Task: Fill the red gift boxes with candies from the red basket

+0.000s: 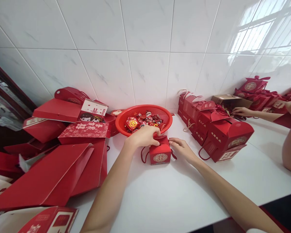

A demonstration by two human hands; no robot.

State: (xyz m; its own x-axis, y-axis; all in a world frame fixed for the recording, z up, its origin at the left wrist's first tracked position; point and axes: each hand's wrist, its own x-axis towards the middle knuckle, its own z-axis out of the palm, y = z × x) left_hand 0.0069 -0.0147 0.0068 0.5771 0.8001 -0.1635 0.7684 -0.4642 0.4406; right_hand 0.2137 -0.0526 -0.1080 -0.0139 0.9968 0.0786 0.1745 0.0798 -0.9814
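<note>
One small red box (160,157), upright at the middle of one white counter (145,200), with two cord handles (142,155), one to the left, one to the right. Over its top, one left hand (145,137), thumb and forefinger parted; at its right side, one right hand (183,149), fingers extended, impossible to tell whether pinching. Just beyond, one red basket (163,114) of wrapped sweets (147,121), too many to count; far right, one co-worker's hand (242,111).

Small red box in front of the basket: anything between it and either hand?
Nothing visible. The left hand is at the top of the small red box; the right hand has its fingertips at the box's right edge. The cord on that side shows below those fingertips, not between.
</note>
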